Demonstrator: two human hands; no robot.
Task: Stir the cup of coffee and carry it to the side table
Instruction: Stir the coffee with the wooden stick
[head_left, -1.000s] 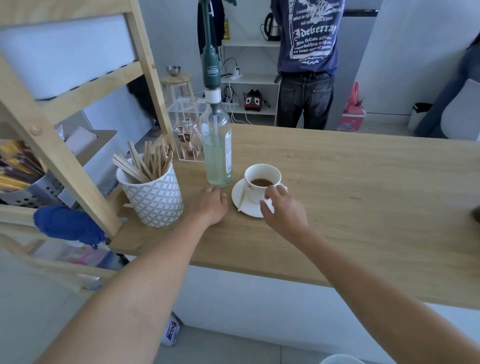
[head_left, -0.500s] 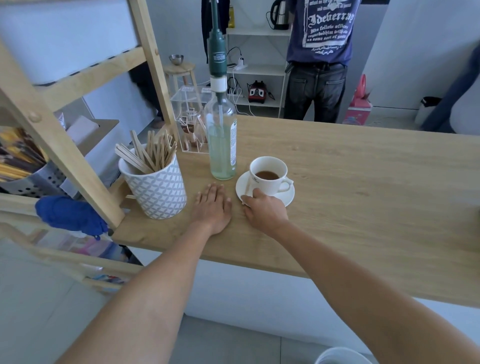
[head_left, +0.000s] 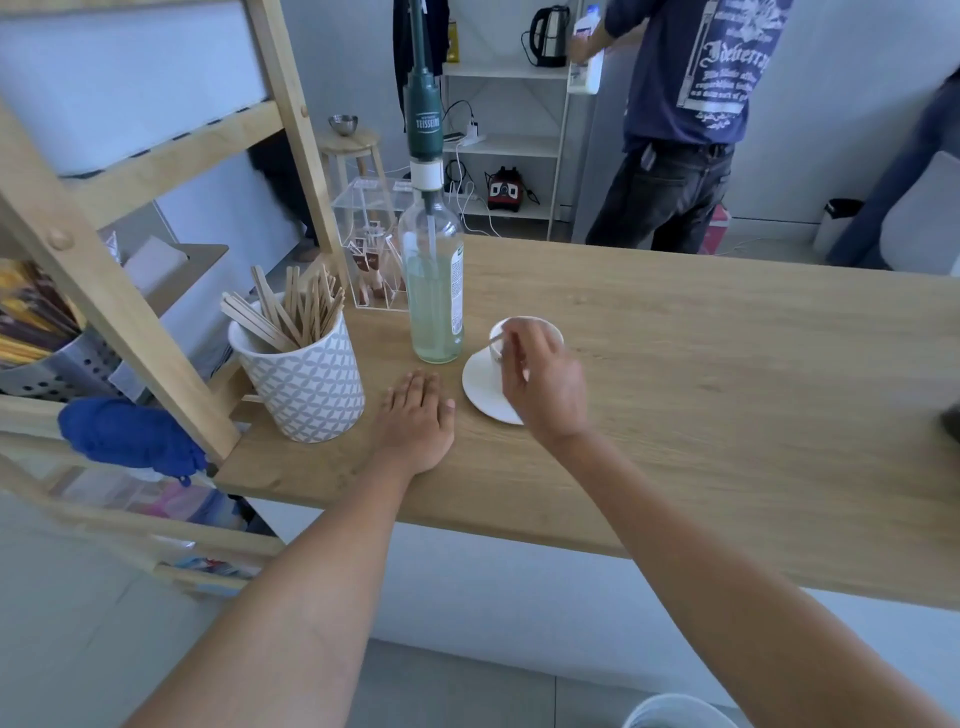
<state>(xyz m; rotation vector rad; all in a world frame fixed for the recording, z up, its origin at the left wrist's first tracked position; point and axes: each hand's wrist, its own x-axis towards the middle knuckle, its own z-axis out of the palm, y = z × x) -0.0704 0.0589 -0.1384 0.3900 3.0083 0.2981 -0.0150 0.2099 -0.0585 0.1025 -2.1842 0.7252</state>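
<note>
A white coffee cup (head_left: 551, 329) stands on a white saucer (head_left: 480, 382) on the wooden counter (head_left: 701, 395). My right hand (head_left: 545, 382) hovers over the cup and hides most of it and the coffee. Its fingers pinch a thin wooden stir stick (head_left: 496, 339) whose tip points toward the cup's left rim. My left hand (head_left: 418, 421) lies flat on the counter, palm down, fingers apart, just left of the saucer and holding nothing.
A tall glass bottle with a green pump (head_left: 434, 291) stands right behind the saucer. A patterned pot of wooden sticks (head_left: 301, 374) sits at the left by a wooden shelf frame (head_left: 130, 312). A clear box (head_left: 371, 244) is behind. A person (head_left: 685, 119) stands beyond the counter.
My right hand has lifted from the saucer's front edge, taking the stir stick off the saucer, and now holds it above the cup. My left hand has stayed flat on the counter.
</note>
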